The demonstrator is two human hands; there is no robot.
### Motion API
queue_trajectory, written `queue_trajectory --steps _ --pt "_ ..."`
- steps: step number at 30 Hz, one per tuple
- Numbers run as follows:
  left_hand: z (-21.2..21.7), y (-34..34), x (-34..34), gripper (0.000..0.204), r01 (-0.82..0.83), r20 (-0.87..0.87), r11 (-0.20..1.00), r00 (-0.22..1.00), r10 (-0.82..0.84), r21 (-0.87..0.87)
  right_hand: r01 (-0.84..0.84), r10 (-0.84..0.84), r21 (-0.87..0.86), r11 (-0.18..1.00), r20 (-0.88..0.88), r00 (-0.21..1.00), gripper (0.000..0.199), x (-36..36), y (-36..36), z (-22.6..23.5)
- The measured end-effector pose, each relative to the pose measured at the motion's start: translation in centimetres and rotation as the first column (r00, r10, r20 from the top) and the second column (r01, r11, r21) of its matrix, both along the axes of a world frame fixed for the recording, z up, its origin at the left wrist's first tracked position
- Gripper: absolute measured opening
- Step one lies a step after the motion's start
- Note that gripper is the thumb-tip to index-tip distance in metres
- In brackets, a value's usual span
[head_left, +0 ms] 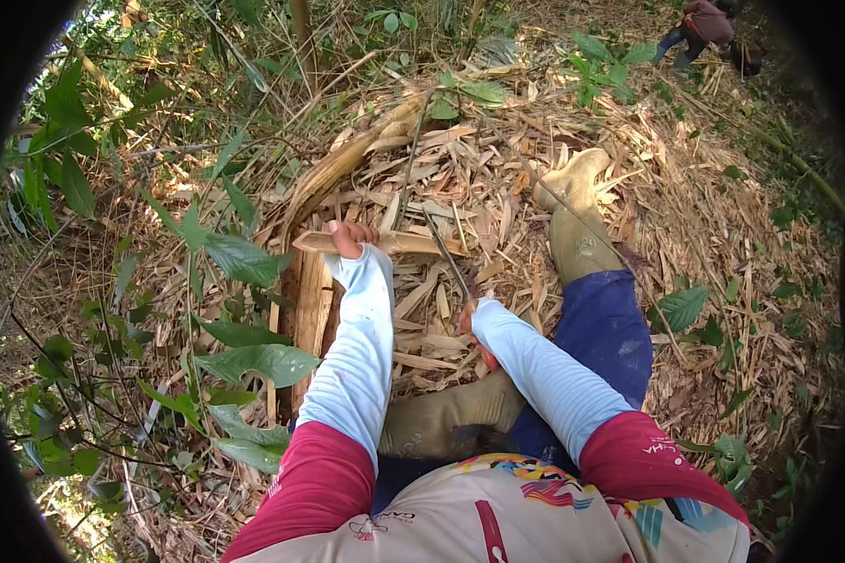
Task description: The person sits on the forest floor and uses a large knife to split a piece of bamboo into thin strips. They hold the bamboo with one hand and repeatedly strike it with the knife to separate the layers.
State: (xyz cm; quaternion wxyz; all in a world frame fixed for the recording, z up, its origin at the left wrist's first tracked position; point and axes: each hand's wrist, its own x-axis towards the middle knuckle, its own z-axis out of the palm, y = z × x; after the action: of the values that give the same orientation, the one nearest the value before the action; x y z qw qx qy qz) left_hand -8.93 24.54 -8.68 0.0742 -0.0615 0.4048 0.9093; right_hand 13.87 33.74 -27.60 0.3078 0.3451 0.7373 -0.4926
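Observation:
My left hand [351, 236] is closed around a short pale piece of split wood [408, 243]. It lies crosswise over the wood chips, its left end near an upright-lying log [312, 298]. In my right hand [468, 317] is a machete [449, 255], its thin dark blade slanting away up and left. The tip of the blade reaches just past the right part of the wood piece; whether the two touch I cannot tell. My right fingers are partly hidden by the sleeve, and the handle is mostly covered.
Wood chips [498, 202] cover the ground around me. My boots [577, 220] rest on them, one leg bent beneath me. A long curved log [343, 167] lies ahead left. Leafy plants [253, 361] crowd my left side. Another person [702, 26] stands at the far right.

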Motion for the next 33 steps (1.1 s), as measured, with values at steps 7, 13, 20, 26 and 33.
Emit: queue_trajectory --steps 7,13,20,26,33 --pt "-1.7 -0.3 -1.1 0.049 -0.01 0.03 1.0 0.999 0.011 -0.007 0.299 -0.299 -0.036 0.954 -0.01 0.954 0.022 -2.7 1.8 16.7" --pt "-1.9 -0.3 -1.1 0.049 0.01 0.015 1.0 1.0 -0.009 -0.021 0.391 -0.13 0.293 0.872 -0.633 0.763 0.037 -8.8 2.3 27.9" --pt "-1.3 0.0 -0.7 0.045 -0.065 0.055 0.996 0.996 0.068 -0.055 0.566 -0.258 0.138 0.813 -0.786 0.562 0.022 -8.5 0.1 26.5" --pt "0.5 0.1 0.7 0.043 -0.009 -0.067 0.999 0.998 0.006 -0.052 -0.201 0.114 0.265 0.943 0.313 0.943 0.032 -2.3 -0.6 9.2" --pt "5.4 0.3 1.0 0.037 -0.153 -0.015 0.984 0.988 0.152 -0.095 -0.151 -0.006 0.335 0.93 0.426 0.905 0.048 -6.7 1.2 18.2"
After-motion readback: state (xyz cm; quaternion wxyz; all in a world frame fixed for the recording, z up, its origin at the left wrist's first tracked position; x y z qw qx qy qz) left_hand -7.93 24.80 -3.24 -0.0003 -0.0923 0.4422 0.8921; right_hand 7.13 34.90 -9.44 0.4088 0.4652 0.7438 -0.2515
